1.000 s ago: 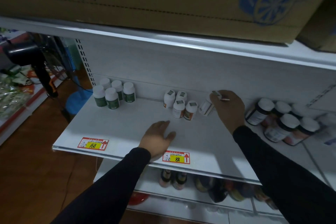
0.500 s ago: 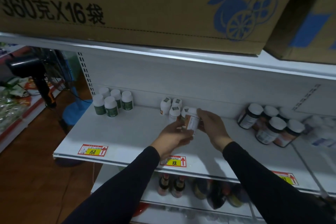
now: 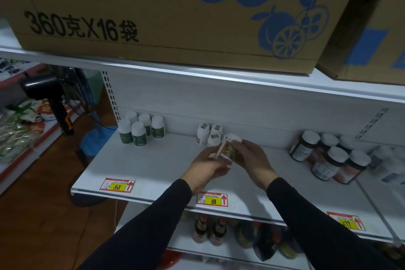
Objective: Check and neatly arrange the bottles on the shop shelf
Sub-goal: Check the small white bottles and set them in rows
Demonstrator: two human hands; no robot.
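- Large cardboard box (image 3: 166,13) at twelve o'clock, on the top shelf, printed with blue fruit drawings and black lettering "360克X16袋".
- Second cardboard box (image 3: 370,28) at two o'clock, just beside the first, with blue patches.
- Black standing fan (image 3: 43,90) at nine o'clock, with a blue base (image 3: 96,138) on the brown floor (image 3: 32,226).
- Packaged goods (image 3: 15,129) at far nine o'clock, on a low red-edged rack.
- Yellow price tags on the shelf edge: "168" (image 3: 117,185) at seven o'clock, "88" (image 3: 212,199) at six o'clock, a third (image 3: 346,221) at four o'clock, figure blurred.
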